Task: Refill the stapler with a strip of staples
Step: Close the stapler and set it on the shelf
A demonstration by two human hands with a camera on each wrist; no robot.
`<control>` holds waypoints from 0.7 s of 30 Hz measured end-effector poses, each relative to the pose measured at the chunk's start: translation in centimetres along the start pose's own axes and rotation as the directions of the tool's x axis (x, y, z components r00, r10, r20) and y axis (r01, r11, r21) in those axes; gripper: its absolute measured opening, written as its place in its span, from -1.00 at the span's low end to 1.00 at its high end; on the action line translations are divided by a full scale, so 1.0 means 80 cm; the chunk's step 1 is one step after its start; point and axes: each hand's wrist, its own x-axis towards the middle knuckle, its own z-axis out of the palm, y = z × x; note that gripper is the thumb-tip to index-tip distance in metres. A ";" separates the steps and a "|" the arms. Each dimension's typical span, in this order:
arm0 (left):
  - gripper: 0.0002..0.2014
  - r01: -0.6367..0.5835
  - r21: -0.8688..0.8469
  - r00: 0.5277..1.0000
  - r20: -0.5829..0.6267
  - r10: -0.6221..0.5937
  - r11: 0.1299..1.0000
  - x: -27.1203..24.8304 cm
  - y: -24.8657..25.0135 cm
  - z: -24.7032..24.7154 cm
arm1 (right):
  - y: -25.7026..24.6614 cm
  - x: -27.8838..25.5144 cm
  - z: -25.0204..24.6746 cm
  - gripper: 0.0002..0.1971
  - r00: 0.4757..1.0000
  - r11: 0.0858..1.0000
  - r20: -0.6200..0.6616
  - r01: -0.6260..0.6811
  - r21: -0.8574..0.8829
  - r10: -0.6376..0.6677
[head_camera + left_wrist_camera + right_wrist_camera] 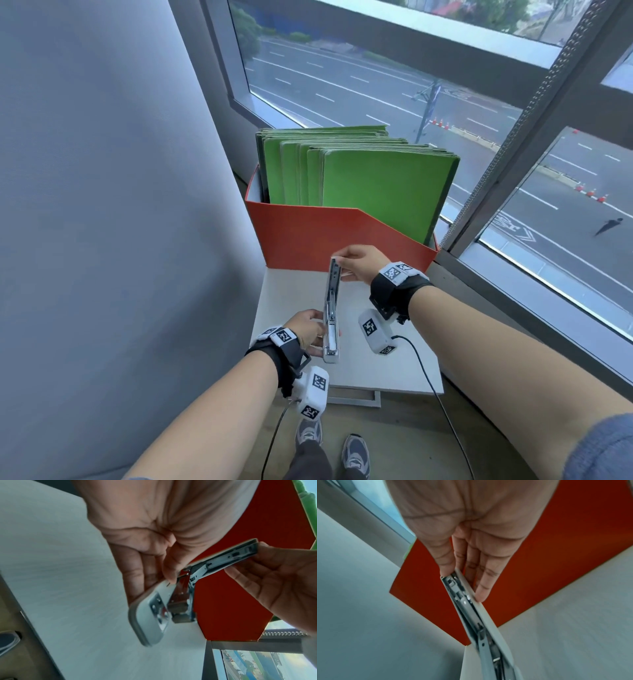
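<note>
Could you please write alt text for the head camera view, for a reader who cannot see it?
Two bare hands hold a white stapler swung fully open above a small white table: the left hand grips the base end, the right hand pinches the tip of the raised top arm. Behind stands an orange file box of green folders, beside a window over a road.

The stapler (331, 318) is pale grey-white with bright silver metal inside. Behind it stands an orange-red file box (308, 233) holding green folders (376, 185). Beside the stapler, both wrist bands (394, 274) carry black-and-white square markers.
</note>
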 end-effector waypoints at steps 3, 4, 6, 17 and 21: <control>-0.80 0.005 -0.091 1.000 -0.012 -0.006 0.996 0.007 0.010 0.004 | 0.000 -0.020 -0.002 -0.82 0.996 0.992 0.035 0.083 -0.092 -0.080; -0.80 0.007 -0.123 1.000 -0.013 -0.009 0.992 0.008 0.013 0.005 | 0.003 -0.027 -0.002 -0.82 0.994 0.987 0.054 0.101 -0.122 -0.095; -0.79 0.009 -0.179 1.000 -0.019 -0.012 0.984 0.012 0.019 0.005 | 0.010 -0.039 -0.002 -0.82 0.989 0.967 0.087 0.133 -0.216 -0.117; -0.64 -0.052 -0.227 0.998 -0.052 0.041 0.973 0.015 0.032 -0.007 | 0.077 -0.061 0.031 -0.83 0.919 0.823 0.146 0.393 -0.409 -0.366; -0.58 -0.029 -0.308 1.000 -0.017 0.024 0.951 0.007 0.031 -0.007 | 0.074 -0.059 0.031 -0.88 0.948 0.895 0.048 0.312 -0.317 -0.314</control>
